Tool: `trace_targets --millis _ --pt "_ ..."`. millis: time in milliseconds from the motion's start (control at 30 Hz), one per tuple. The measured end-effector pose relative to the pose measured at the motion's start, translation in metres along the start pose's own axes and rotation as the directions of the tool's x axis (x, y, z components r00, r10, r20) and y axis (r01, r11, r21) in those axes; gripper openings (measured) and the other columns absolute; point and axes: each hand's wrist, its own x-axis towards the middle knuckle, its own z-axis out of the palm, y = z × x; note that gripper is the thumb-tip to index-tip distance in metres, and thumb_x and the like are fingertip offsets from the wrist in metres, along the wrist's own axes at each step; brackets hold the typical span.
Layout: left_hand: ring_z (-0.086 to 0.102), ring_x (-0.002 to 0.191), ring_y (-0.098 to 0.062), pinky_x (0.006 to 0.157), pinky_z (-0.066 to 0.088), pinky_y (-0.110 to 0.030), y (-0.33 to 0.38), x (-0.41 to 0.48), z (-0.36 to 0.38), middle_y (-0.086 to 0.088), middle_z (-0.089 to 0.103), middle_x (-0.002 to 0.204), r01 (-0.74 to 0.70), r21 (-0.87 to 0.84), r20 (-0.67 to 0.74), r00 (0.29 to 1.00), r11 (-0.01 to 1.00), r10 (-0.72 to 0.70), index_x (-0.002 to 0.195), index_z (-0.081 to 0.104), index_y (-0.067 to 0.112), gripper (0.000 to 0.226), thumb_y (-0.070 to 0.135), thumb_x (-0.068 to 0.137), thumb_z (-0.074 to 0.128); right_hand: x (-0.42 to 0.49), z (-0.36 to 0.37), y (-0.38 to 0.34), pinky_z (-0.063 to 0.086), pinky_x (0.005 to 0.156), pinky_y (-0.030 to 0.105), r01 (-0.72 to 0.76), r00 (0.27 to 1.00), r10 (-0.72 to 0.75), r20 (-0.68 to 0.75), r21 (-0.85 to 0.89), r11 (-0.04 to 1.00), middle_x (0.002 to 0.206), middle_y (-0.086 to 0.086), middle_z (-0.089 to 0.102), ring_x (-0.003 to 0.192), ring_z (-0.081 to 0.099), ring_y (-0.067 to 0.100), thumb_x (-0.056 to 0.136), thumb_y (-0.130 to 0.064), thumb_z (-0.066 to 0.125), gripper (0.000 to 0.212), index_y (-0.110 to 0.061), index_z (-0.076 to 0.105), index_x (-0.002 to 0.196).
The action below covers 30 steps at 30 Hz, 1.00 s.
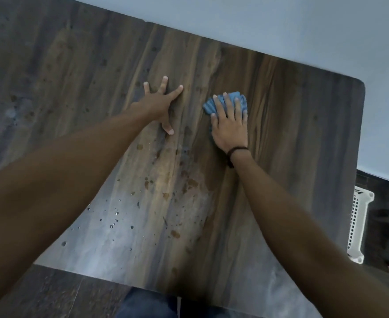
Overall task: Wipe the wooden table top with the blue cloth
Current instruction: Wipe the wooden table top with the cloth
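The wooden table top (pixel 292 138) fills most of the view, with dark grain streaks. Water drops and brownish wet spots (pixel 166 193) lie across its near middle. My right hand (pixel 230 125) lies flat on the blue cloth (pixel 212 105), fingers straight, pressing it onto the wood toward the far right part of the table. Most of the cloth is under my palm; its folded edge shows past my fingertips. My left hand (pixel 159 104) rests on the bare wood to the left of the cloth, fingers spread wide, holding nothing.
A pale wall (pixel 280 26) runs along the table's far edge. A white slatted plastic basket (pixel 358 226) stands on the dark floor past the table's right edge. My jeans (pixel 147 304) show below the near edge.
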Motion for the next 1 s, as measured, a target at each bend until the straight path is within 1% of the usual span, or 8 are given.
trace_targets --millis 300,500,567,667,767,833,900,1000 --pt "-0.029 0.141 -0.05 0.107 0.017 -0.078 -0.021 -0.061 0.075 0.008 -0.044 0.153 0.042 -0.099 0.078 0.996 0.994 -0.034 0.145 -0.025 0.054 0.148 0.057 0.053 0.091 -0.128 0.025 0.004 0.016 0.124 0.05 0.421 0.905 -0.408 0.122 -0.117 0.899 0.166 -0.004 0.022 0.154 0.013 0.024 0.108 -0.045 0.026 0.052 -0.034 0.023 0.158" --pt "-0.031 0.14 -0.049 0.105 0.017 -0.079 -0.014 -0.075 0.081 0.005 -0.044 0.154 0.012 -0.101 0.043 0.999 0.995 -0.008 0.15 -0.022 0.048 0.141 0.044 0.064 0.09 -0.048 0.01 -0.01 0.006 0.124 0.053 -0.009 1.0 0.009 0.012 0.013 1.0 0.168 -0.003 0.011 0.155 0.003 0.026 0.108 -0.043 0.024 0.054 -0.034 0.015 0.16" --pt "-0.031 0.141 -0.049 0.105 0.018 -0.079 -0.013 -0.078 0.08 0.005 -0.044 0.154 0.016 -0.106 0.04 0.999 0.994 -0.012 0.15 -0.022 0.048 0.141 0.044 0.065 0.09 -0.064 0.021 -0.026 0.006 0.124 0.053 -0.033 0.999 0.033 -0.017 -0.02 0.999 0.168 -0.001 0.011 0.155 0.004 0.028 0.108 -0.043 0.025 0.055 -0.032 0.014 0.16" --pt "-0.032 0.141 -0.048 0.107 0.017 -0.078 -0.013 -0.078 0.081 0.005 -0.045 0.153 0.036 -0.104 0.04 0.999 0.994 -0.032 0.149 -0.023 0.048 0.142 0.043 0.064 0.09 -0.127 0.04 -0.033 0.017 0.122 0.055 0.259 0.966 -0.255 0.043 -0.115 0.959 0.167 -0.002 0.018 0.155 0.009 0.027 0.107 -0.046 0.024 0.054 -0.034 0.017 0.159" --pt "-0.032 0.141 -0.048 0.106 0.017 -0.078 -0.012 -0.078 0.081 0.006 -0.044 0.154 0.03 -0.118 0.026 0.999 0.993 -0.027 0.15 -0.022 0.048 0.143 0.044 0.062 0.091 -0.132 0.031 -0.004 0.014 0.124 0.049 0.523 0.847 -0.498 0.185 -0.122 0.843 0.166 -0.006 0.02 0.155 0.011 0.023 0.107 -0.049 0.022 0.052 -0.038 0.017 0.158" --pt "-0.03 0.142 -0.048 0.106 0.017 -0.079 -0.014 -0.082 0.08 0.005 -0.041 0.156 0.011 -0.126 0.019 1.0 0.992 -0.009 0.151 -0.019 0.048 0.142 0.045 0.061 0.091 -0.104 0.02 0.003 0.017 0.123 0.052 0.459 0.886 -0.439 0.152 -0.142 0.877 0.166 -0.004 0.021 0.154 0.015 0.025 0.107 -0.047 0.024 0.052 -0.037 0.021 0.158" --pt "-0.028 0.143 -0.047 0.106 0.015 -0.079 -0.014 -0.091 0.081 0.005 -0.037 0.158 -0.002 -0.138 0.006 1.0 0.99 0.003 0.152 -0.017 0.048 0.14 0.047 0.062 0.09 -0.086 0.012 -0.004 0.015 0.122 0.055 0.18 0.981 -0.174 0.084 -0.069 0.981 0.167 -0.003 0.017 0.155 0.01 0.026 0.107 -0.046 0.024 0.053 -0.035 0.02 0.159" --pt "-0.031 0.143 -0.044 0.1 0.006 -0.085 -0.016 -0.116 0.098 0.01 -0.037 0.157 0.029 -0.147 -0.001 1.0 0.989 -0.029 0.149 -0.019 0.052 0.14 0.052 0.06 0.089 -0.107 0.026 -0.03 0.006 0.125 0.052 -0.021 1.0 0.022 0.013 -0.031 0.999 0.168 -0.001 0.011 0.155 0.004 0.028 0.108 -0.044 0.025 0.055 -0.032 0.015 0.16"
